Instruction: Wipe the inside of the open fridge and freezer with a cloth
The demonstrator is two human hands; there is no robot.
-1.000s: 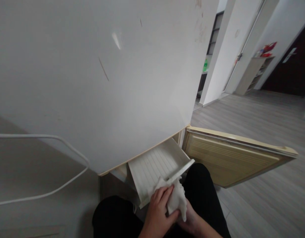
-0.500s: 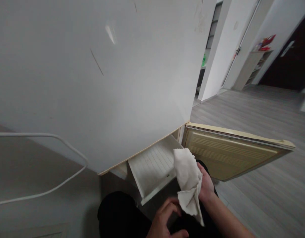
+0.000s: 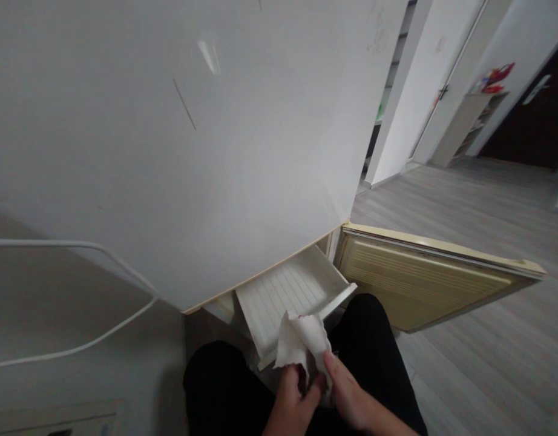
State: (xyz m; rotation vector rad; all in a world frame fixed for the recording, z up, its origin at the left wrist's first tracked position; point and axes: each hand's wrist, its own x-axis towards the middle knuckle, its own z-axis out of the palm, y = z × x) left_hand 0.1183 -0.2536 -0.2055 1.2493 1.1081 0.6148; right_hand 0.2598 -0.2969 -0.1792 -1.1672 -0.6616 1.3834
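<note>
The two hands are close together over the person's lap, and both are closed on one white cloth [image 3: 306, 345]: the left hand [image 3: 288, 396] pinches its lower part, while the right hand [image 3: 350, 396] has the thumb laid along its right side, with most fingers hidden. The cloth stands folded and loose above the hands, in front of the near edge of the white drawer [image 3: 337, 301], which is pulled partly out under the large white cabinet [image 3: 242, 157]; whether cloth and drawer touch, I cannot tell. In my judgement, the loose upper fold could catch on the drawer's front edge, because it hangs free of the fingers. The drawer could also tip or slip if somebody presses hard on its front, since this part reaches out from the cabinet. The right knee [image 3: 368, 324] is very near to the drawer's corner and to the open yellowish door [image 3: 424, 284], so a small turn of the leg might knock either one. The white cable [image 3: 129, 275], at the left, seems too far away to trouble the hands
</note>
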